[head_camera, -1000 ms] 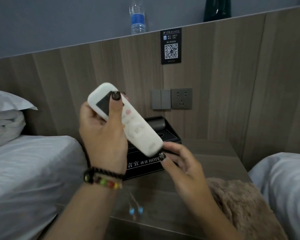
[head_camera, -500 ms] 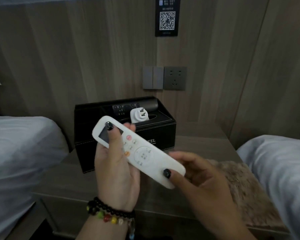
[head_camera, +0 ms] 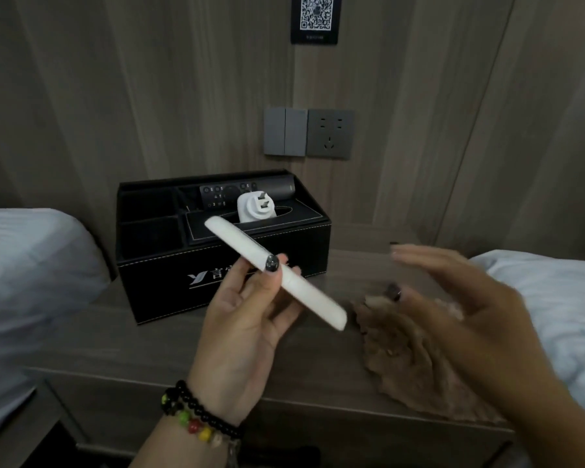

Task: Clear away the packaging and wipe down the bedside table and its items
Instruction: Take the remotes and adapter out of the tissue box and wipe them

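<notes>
Left hand [head_camera: 240,336] gripping slim white plastic remote control [head_camera: 274,273], thumb pinching it edge-on, held tilted above wooden bedside worktop [head_camera: 149,342], in front of black leatherette organiser box [head_camera: 169,268]. Right hand [head_camera: 460,309] hovering, grip wide, fingers spread, motion-blurred, seemingly holding nothing, over crumpled tan fluffy cloth [head_camera: 402,352] lying on worktop's right side. Black remote [head_camera: 247,194] and white plug adapter [head_camera: 255,207] sitting in box.

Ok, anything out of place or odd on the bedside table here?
One thing: a white plug adapter sits prongs-up in the tissue slot of the black leatherette organiser box, where tissues would normally show. A crumpled brown fluffy cloth lies on the wooden bedside table. No spills or visible damage.
</notes>
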Tool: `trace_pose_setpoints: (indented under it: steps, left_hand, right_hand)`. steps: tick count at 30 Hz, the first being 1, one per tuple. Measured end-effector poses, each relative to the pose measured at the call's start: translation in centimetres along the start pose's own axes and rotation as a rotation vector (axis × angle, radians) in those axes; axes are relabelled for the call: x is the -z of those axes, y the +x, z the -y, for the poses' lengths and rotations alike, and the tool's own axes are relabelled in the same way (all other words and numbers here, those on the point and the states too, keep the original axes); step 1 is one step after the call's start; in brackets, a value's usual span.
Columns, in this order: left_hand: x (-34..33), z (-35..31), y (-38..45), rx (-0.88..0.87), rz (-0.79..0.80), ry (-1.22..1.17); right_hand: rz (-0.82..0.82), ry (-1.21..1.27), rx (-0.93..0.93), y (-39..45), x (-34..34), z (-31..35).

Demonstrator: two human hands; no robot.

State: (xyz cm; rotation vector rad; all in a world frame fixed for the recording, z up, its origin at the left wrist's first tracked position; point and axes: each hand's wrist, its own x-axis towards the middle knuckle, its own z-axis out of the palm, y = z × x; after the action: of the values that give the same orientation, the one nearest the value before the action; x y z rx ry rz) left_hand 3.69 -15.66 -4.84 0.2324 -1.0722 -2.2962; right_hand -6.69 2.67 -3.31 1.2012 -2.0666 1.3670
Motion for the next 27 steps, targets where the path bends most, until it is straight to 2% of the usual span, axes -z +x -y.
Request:
trace_pose_setpoints:
  steps: [2, 6, 9, 14, 19, 23, 25, 27]
  left_hand:
    - [0.1, 0.3, 0.0, 0.011, 0.022, 0.005]
    - [-0.2, 1.1, -0.3, 0.064, 0.092, 0.016]
    - [-0.5, 1.7, -0.3, 0.087, 0.115, -0.014]
    - [-1.3, 2.2, -0.6, 0.118, 0.108, -0.043]
    - [-1.5, 2.5, -0.6, 0.126, 0.083, -0.058]
    - [-0.9, 2.4, -0.1, 0.114, 0.049, -0.121]
    - [-0.4, 2.1, 0.0, 0.093, 0.062, -0.153]
    - [-0.2, 1.8, 0.0, 0.071, 0.067, -0.156]
  right_hand:
    - [0.062, -0.138, -0.097, -0.1, 1.4, -2.2]
    - [0.409, -0.26, -0.24, -1.4, 0.5, -4.9]
    - [0.468, -0.368, -0.24, -1.3, -0.3, -5.0]
    - [0.433, -0.354, -0.177, -1.5, -0.7, -4.5]
    - [0.263, -0.279, -0.098, -2.2, -1.1, -4.1]
    - [0.021, -0.039, -0.121, -2.1, -0.2, -2.2]
    - [-0.011, 0.09, -0.072, -2.0, 0.0, -0.6]
    - [0.016, 0.113, 0.044, -2.1, -0.4, 0.9]
